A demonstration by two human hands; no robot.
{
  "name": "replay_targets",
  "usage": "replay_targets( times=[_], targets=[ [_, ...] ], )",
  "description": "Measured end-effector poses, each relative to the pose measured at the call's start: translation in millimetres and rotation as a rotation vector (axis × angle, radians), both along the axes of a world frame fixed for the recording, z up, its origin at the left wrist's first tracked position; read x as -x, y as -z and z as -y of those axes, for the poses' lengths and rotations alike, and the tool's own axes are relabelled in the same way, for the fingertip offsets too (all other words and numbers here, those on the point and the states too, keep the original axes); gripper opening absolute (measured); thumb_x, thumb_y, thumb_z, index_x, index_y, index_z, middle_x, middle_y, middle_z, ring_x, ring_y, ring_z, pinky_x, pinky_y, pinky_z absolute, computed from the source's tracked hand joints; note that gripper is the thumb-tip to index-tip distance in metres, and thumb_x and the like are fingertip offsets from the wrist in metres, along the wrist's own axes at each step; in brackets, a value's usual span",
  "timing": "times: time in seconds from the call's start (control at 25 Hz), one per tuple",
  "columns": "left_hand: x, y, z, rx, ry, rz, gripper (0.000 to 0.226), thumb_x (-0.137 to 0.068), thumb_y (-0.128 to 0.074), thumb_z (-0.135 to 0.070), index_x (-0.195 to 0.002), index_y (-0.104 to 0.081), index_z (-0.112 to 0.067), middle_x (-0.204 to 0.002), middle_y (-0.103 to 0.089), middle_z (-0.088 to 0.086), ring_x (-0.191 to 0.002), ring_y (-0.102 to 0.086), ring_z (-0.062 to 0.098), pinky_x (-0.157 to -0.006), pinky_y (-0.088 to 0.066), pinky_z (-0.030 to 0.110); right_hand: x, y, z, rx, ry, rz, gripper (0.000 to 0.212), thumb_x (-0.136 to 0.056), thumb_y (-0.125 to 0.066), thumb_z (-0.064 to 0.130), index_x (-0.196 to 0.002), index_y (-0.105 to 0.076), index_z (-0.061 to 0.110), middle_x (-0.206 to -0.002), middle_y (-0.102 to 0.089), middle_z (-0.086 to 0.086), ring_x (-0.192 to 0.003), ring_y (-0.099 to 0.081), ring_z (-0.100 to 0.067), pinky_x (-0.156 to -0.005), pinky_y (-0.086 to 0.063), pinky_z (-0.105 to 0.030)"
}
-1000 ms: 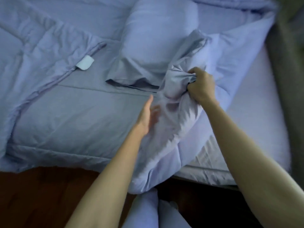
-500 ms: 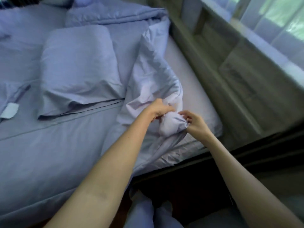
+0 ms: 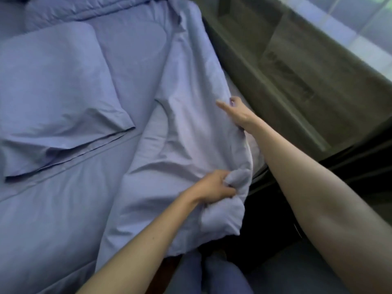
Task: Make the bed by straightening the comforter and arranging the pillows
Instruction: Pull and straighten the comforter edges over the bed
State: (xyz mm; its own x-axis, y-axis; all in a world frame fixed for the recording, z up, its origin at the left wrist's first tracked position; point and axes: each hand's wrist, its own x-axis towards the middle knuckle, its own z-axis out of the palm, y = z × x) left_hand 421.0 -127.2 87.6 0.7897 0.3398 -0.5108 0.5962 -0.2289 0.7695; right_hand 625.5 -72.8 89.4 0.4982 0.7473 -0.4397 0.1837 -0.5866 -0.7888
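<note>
Head view: nearest are the person's legs point(image 3: 212, 276), standing at the corner of the bed. Just above them the comforter point(image 3: 191, 134) hangs a wadded corner over the edge, above the dark floor point(image 3: 267, 211). The left hand point(image 3: 214, 186) grips that wad, fingers sunk into the padding. If it pulls while the corner is balled up like this, the twist is likely to stay in the fabric. If the fist loosens, the corner's weight could carry it down to the floor.

Farther along the same edge, the right hand point(image 3: 235, 112) sits on the comforter's border with the index finger straight out and the other fingers curled. I cannot tell whether it actually holds cloth (the curl may be only resting there). If it has no hold, a tug from the left hand would skew the border and bare more of the pale mattress point(image 3: 255, 149). The border could also slide into the gap beside the wooden surround point(image 3: 297, 71).

Beyond, the pillow point(image 3: 53, 81) lies flat on the blue layer to the left, apart from both hands. That layer looks continuous with the comforter, so a hard pull could drag the pillow askew.
</note>
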Motion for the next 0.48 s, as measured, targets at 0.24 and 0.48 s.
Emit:
replay_targets(
  times=[0.24,0.48],
  targets=[
    [-52,15,56,0.211,0.057,0.091,0.033,-0.082,-0.068,-0.014,-0.112,-0.06,-0.025,-0.09,-0.059,-0.01,-0.079,-0.053,-0.001,-0.063,-0.041,0.006,-63,10,43,0.08,0.215,0.444,0.038,-0.079,-0.056,0.023,-0.117,-0.055,0.026,-0.116,-0.062,-0.011,-0.108,-0.057,-0.038,-0.076,-0.043,-0.035],
    [-167,12,131,0.221,0.039,0.161,0.056,-0.086,-0.064,-0.014,-0.138,-0.044,-0.015,-0.133,-0.057,0.01,-0.122,-0.054,0.025,-0.102,-0.043,0.034,-139,-16,86,0.063,0.095,0.846,0.041,-0.091,-0.051,0.017,-0.131,-0.045,0.023,-0.114,-0.06,-0.019,-0.1,-0.057,-0.043,-0.073,-0.04,-0.039]
  ],
)
